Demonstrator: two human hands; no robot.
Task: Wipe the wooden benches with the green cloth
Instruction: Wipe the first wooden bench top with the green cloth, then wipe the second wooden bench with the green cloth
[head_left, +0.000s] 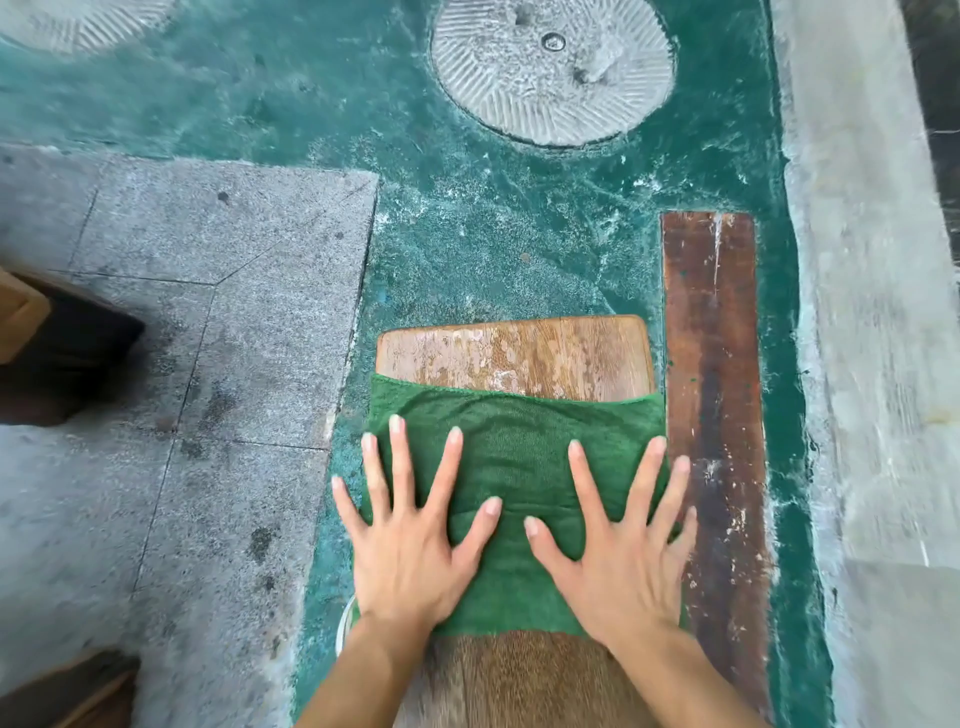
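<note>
both hands flat, fingers spread! left hand (410, 540) and right hand (623, 545) press the green terry cloth (514, 452) on the worn light wooden bench (519, 353), gripping nothing.

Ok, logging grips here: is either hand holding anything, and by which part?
Nothing gripped: left hand and right hand press flat on the green cloth over the wooden bench.

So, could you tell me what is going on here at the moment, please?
A person is wiping a wooden bench: the left hand and right hand press flat, fingers spread, on the green cloth laid across it. The bench's far end is uncovered and looks patchy. A darker bench lies alongside on the right.
</note>
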